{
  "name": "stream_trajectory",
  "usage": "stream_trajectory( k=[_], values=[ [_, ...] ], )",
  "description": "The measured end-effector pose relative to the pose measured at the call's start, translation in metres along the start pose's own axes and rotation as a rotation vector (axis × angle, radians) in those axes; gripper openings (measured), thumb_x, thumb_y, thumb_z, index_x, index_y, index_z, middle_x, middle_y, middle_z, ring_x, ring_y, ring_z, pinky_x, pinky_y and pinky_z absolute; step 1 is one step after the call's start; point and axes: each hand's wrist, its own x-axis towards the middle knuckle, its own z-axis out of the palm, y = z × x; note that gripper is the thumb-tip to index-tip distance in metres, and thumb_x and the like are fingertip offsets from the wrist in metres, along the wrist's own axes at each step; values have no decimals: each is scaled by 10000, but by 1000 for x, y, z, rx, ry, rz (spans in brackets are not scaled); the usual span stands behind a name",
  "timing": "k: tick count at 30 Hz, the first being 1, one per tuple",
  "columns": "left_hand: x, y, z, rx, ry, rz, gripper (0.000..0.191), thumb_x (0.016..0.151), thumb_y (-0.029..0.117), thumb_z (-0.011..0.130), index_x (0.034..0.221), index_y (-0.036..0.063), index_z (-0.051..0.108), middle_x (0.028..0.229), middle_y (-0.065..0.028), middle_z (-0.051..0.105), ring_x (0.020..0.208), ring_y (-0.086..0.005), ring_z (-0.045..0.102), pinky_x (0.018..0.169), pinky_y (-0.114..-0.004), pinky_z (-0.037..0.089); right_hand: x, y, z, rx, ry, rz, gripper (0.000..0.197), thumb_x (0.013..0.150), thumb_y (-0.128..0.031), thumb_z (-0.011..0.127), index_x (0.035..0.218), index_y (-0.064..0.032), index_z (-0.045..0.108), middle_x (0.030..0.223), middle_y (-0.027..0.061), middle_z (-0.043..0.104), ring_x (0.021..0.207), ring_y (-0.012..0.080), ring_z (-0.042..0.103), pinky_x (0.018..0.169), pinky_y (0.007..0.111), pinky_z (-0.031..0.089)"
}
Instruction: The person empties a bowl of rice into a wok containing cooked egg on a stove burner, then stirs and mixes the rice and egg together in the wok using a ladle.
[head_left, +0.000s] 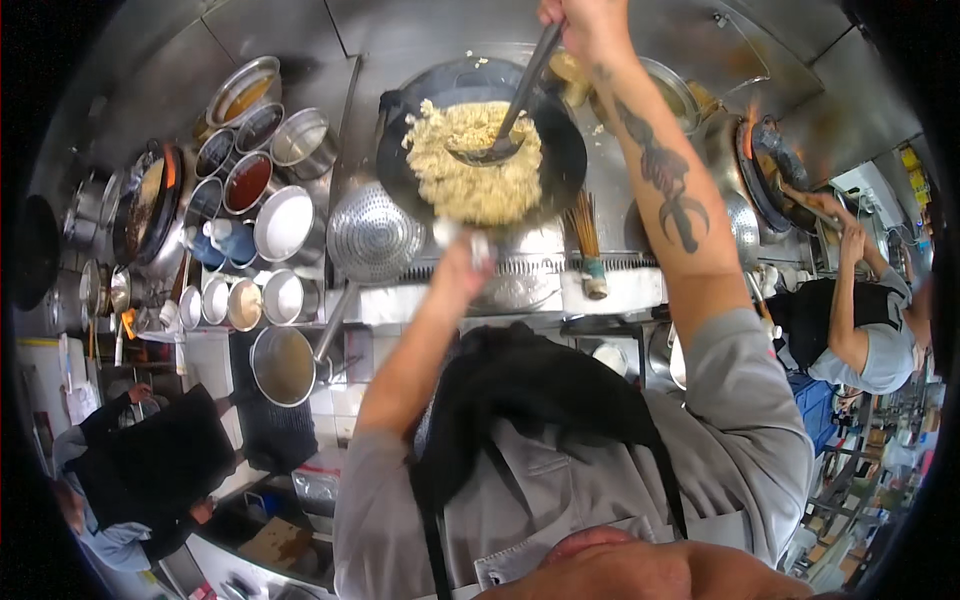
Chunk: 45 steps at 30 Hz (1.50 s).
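Observation:
A dark wok (562, 150) in front of me holds a mass of pale yellow, grainy food, likely fried rice (480, 187). My right hand (581, 22) is closed around the handle of a metal ladle (531, 75), its bowl resting in the food. At the wok's near rim, my left hand (465, 266) grips a white cloth (448, 232); motion blurs both, and the wok's handle is hidden. Left of that hand a perforated metal strainer (375, 232) lies on the stove. A bamboo wok brush (586, 247) is to the right of the wok.
Metal containers of sauces and a white seasoning (283, 223) stand left, near blue-looking bottles (231, 241). A pot of cloudy liquid (283, 367) sits below them. Flames rise at the left wok (146, 202) and right wok (772, 172). One co-worker (855, 322) works right, another (150, 465) is lower left.

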Motion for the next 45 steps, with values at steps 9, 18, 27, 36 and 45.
stream_trajectory(
  k=[9,18,27,36,45],
  values=[
    [-4,-32,61,-1037,210,-704,88,887,187,483,947,124,477,781,-55,542,613,-160,533,415,-241,400,-23,112,-42,-156,133,61,169,800,-74,599,692,-26,478,550,46,495,405,147,469,382,281,381],
    [22,-69,52,-939,147,-348,119,894,213,467,921,113,526,755,-26,558,667,-142,529,442,-243,395,-2,-89,-5,24,60,-211,211,854,-160,547,673,-122,444,506,-34,398,356,75,343,337,237,305],
    [91,-79,56,-1299,164,-1045,167,838,254,555,917,106,554,859,-65,542,719,-184,524,498,-268,415,12,168,-52,-231,-1,171,185,820,-85,590,684,-63,466,569,7,467,428,123,452,397,258,372],
    [84,-79,54,-1360,297,-1036,95,782,161,569,831,90,530,730,-53,516,635,-170,490,403,-272,350,18,144,5,-145,-237,-68,268,861,-115,529,616,-90,425,528,-33,388,427,82,371,396,248,288],
    [84,-92,61,-1291,310,-1036,140,787,179,574,863,66,541,770,-74,506,640,-190,486,407,-271,392,22,177,33,-67,-275,-16,220,830,-113,598,665,-80,455,542,-44,414,436,75,395,397,242,303]
  ],
)
